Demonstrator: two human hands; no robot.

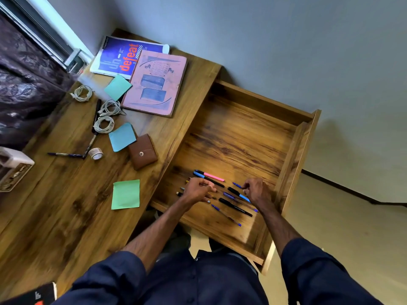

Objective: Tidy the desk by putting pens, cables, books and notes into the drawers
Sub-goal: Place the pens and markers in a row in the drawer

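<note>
The wooden drawer (246,133) stands pulled out to the right of the desk (72,216). Several pens lie in rows on its floor, among them a pink highlighter (212,176) and a black pen (234,207). My left hand (198,190) lies over the left group of pens, fingers curled on a pen there. My right hand (256,191) pinches the end of a small blue pen (237,185). On the desk lie three white cable coils (103,124), two pens (63,154), sticky notes (126,194), a pink book (155,82) and a blue book (123,56).
A brown wallet (143,151) and a roll of tape (96,153) lie mid-desk. A white box (13,170) sits at the left edge, a dark book (33,297) at the bottom left. The back of the drawer holds nothing.
</note>
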